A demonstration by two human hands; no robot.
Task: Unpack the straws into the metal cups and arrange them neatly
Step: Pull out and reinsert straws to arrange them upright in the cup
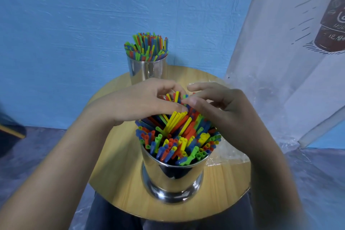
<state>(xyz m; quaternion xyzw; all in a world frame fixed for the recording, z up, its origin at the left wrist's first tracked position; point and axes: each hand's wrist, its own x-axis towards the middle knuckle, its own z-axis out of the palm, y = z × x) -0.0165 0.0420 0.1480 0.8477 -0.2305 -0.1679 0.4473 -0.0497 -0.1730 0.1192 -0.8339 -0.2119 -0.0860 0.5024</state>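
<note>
A shiny metal cup (172,175) stands near the front of the round wooden table (119,164), packed with colourful straws (177,136) that fan outward. My left hand (145,101) and my right hand (222,106) meet over the far side of this bunch. Fingers of both hands curl around the tops of several straws there. A second metal cup (147,70) at the table's far edge holds another upright bunch of straws (146,47).
Crumpled clear plastic wrapping (227,153) lies on the table's right side, behind my right hand. A blue wall rises behind the table. A white printed banner (291,46) leans at the right. My lap shows below the table's front edge.
</note>
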